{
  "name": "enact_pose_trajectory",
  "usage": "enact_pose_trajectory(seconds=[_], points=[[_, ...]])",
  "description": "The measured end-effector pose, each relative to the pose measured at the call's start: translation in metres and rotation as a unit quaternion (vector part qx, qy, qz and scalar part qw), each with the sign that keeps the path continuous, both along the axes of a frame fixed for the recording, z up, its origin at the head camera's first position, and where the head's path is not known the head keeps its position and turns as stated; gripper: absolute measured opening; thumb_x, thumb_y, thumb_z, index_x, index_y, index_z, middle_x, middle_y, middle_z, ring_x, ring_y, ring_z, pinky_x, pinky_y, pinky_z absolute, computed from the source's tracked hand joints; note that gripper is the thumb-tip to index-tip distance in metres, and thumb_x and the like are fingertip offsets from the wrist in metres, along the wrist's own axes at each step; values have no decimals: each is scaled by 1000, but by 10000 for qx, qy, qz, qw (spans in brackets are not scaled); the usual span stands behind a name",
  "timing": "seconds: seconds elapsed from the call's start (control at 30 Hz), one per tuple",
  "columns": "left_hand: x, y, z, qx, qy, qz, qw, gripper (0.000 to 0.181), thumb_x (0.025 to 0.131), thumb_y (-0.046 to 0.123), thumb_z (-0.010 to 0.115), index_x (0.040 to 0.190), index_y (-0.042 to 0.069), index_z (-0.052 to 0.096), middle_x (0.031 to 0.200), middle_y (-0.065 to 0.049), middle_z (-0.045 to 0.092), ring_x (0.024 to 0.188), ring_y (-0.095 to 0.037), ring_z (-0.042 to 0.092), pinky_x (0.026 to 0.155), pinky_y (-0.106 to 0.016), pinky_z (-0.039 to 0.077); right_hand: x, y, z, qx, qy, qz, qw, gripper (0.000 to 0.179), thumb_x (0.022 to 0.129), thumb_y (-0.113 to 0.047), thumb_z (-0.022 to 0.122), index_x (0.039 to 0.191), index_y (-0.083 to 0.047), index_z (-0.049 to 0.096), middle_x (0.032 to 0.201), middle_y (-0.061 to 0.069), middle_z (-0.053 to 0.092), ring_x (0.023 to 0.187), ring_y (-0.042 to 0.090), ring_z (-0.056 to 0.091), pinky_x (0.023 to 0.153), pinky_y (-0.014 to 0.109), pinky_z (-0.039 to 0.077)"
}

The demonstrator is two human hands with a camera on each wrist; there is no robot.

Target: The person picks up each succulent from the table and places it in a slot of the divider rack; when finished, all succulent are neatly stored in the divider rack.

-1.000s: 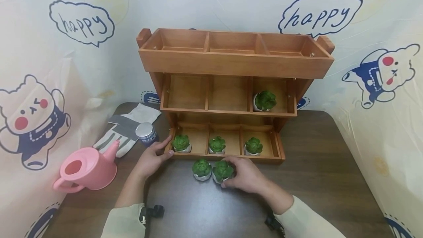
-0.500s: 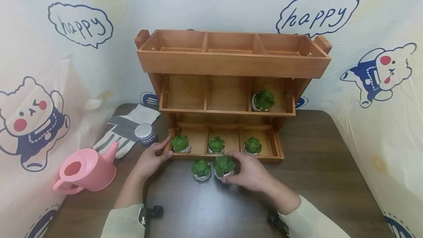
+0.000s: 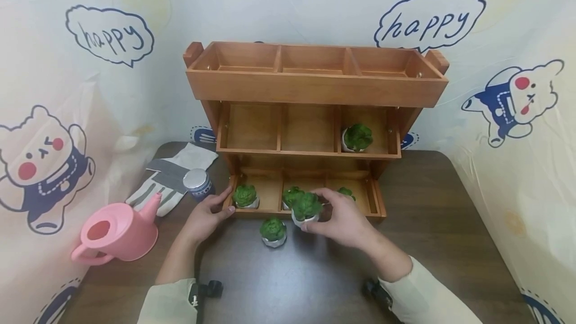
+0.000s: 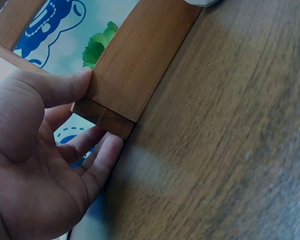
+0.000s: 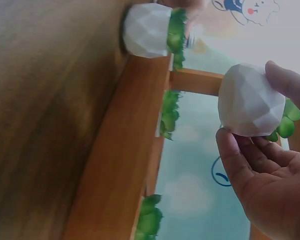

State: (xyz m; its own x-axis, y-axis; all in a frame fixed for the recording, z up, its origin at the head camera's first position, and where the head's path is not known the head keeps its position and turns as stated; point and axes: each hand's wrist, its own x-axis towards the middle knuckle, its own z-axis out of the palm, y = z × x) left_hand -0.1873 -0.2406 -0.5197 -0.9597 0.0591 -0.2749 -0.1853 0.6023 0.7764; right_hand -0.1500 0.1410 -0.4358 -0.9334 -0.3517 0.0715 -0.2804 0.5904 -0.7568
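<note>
My right hand (image 3: pixel 346 219) pinches a small potted succulent (image 3: pixel 307 207) between thumb and fingers, lifted off the table in front of the lowest shelf tier. The right wrist view shows its white faceted pot (image 5: pixel 251 100). My left hand (image 3: pixel 204 218) grips the front left corner of the wooden plant shelf (image 3: pixel 315 89), thumb on the front board and fingers round the end, clear in the left wrist view. Another potted succulent (image 3: pixel 273 230) stands on the table before the shelf. In the bottom tier sit a left succulent (image 3: pixel 245 196), a middle one and a right one, the last two partly covered.
A further potted succulent (image 3: pixel 357 138) stands in the middle tier's right compartment. To the left are a pink watering can (image 3: pixel 126 229), a blue can with a silver lid (image 3: pixel 198 184) and grey-white gloves (image 3: pixel 173 179). A printed curtain (image 3: pixel 279 4) hangs behind.
My right hand has lifted its succulent from beside the other one on the table, up and slightly forward toward the bottom tier. The left hand has stayed at the shelf corner.
</note>
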Motion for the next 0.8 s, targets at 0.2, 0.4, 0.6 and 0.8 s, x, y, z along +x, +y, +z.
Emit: enact_pose_trajectory(seconds=[0.2, 0.4, 0.6, 0.8], points=[[1, -1, -1, 9, 4, -7, 10000, 73, 96, 50, 70, 160, 36, 38, 159, -20, 38, 144, -47, 37, 114, -72, 26, -5, -3, 12, -444, 91, -50, 9990, 68, 73, -31, 96, 130, -10, 64, 106, 2, 72, 86, 23, 73, 71, 31, 60], [0, -2, -2, -7, -4, -23, 10000, 74, 95, 53, 69, 160, 37, 37, 160, -21, 36, 145, -49, 36, 114, -72, 26, -10, -6, 23, -500, 343, -217, 9979, 67, 73, -35, 95, 128, -13, 66, 108, -2, 72, 90, 23, 72, 77, 43, 60], [-1, -2, -4, 37, 12, 13, 10000, 74, 95, 51, 71, 160, 36, 38, 157, -20, 40, 143, -47, 38, 114, -71, 27, -16, -8, 37, -588, 450, -288, 9968, 65, 74, -37, 94, 128, -15, 67, 108, -5, 72, 92, 24, 71, 78, 42, 58], [-1, -2, -5, 54, 59, 8, 10000, 74, 95, 50, 71, 160, 36, 39, 155, -20, 42, 142, -46, 40, 114, -71, 28, -21, -11, 48, -647, 467, -311, 9963, 64, 74, -36, 94, 128, -15, 67, 107, -6, 72, 91, 18, 69, 81, 44, 58]])
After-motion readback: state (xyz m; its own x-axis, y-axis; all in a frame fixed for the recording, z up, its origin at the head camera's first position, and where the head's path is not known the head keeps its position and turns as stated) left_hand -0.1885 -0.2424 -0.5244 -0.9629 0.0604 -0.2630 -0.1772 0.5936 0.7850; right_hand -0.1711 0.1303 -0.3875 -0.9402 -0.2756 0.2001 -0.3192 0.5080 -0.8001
